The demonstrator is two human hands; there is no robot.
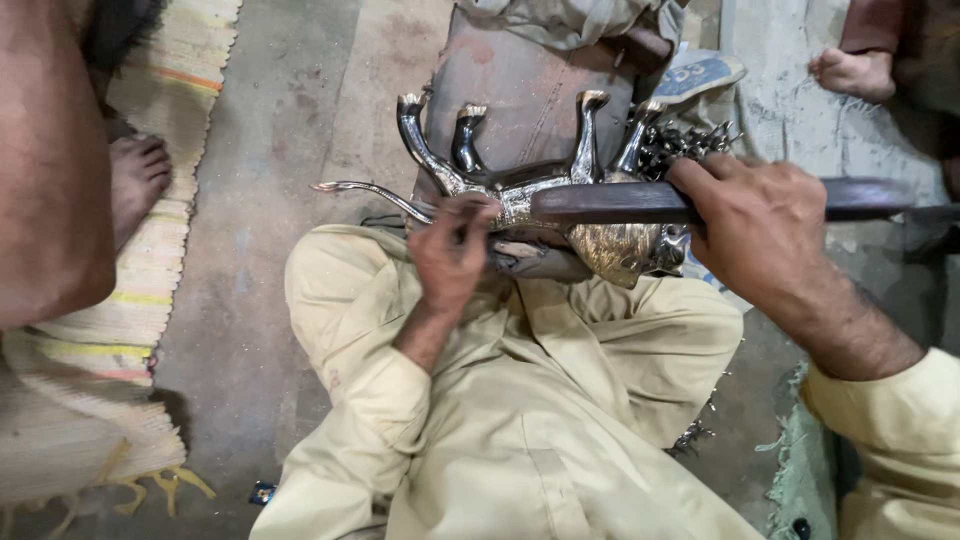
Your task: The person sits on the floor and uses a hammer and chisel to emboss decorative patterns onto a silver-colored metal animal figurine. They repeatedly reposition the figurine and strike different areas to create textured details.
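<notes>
Lap: the metal animal figure (540, 190) lies upside down across the person's knees, legs up.
Left hand (452, 250): fingers clamped on the figure's rear, by the tail.
Right hand (760, 225): fingers closed around a long dark file (620, 203) laid along the belly.
Progress: body and legs look bright; judged mid-filing, head end rougher.
Beyond: concrete floor (280, 150), striped mat (180, 60).

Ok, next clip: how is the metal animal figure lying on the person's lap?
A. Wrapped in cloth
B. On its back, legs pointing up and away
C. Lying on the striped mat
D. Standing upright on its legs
B: the metal animal figure lies across the lap with its four legs sticking up, while the right hand lays a long flat file along it and the left hand steadies the file's tip.
</notes>
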